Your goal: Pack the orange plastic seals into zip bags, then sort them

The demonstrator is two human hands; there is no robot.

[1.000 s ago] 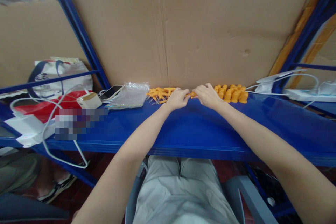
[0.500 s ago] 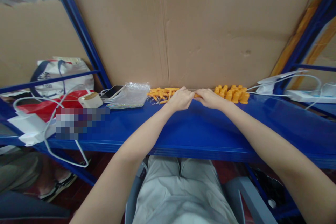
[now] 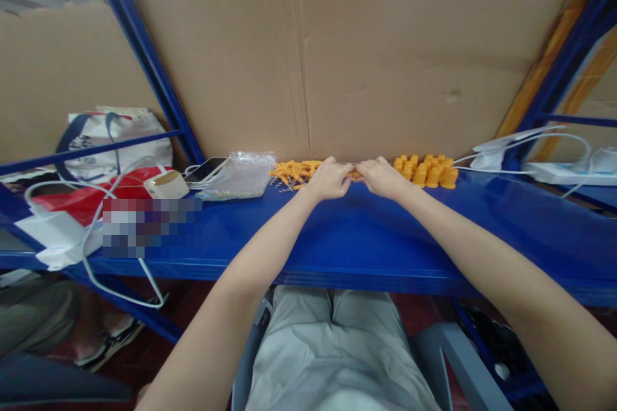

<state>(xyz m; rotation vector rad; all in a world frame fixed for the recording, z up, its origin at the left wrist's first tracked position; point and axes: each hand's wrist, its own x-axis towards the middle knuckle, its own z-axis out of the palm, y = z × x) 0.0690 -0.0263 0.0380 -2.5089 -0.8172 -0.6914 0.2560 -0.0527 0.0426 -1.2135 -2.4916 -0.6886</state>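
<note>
My left hand (image 3: 331, 180) and my right hand (image 3: 380, 177) meet above the blue shelf near its back, with fingers closed on a small orange plastic piece (image 3: 355, 174). Only a sliver of that piece shows between the fingertips, so its shape is mostly hidden. Close to my left hand lies a pile of orange figures (image 3: 294, 171) with thin metal chains, partly covered by the hand. On the other side, beside my right wrist, several chunky orange pieces (image 3: 429, 173) stand upright in rows.
A clear plastic bag (image 3: 241, 176) and a phone (image 3: 207, 170) lie left on the blue shelf (image 3: 376, 231). Further left are a white charger (image 3: 166, 185), red cloth or bag, cables and a tote bag (image 3: 116, 141). Cardboard (image 3: 385, 58) walls the back. Another person's leg shows lower left.
My left hand has tilted and shifted slightly left, its fingers now pointing more to the right. My right hand has risen a little at the knuckles. The orange piece stays between them.
</note>
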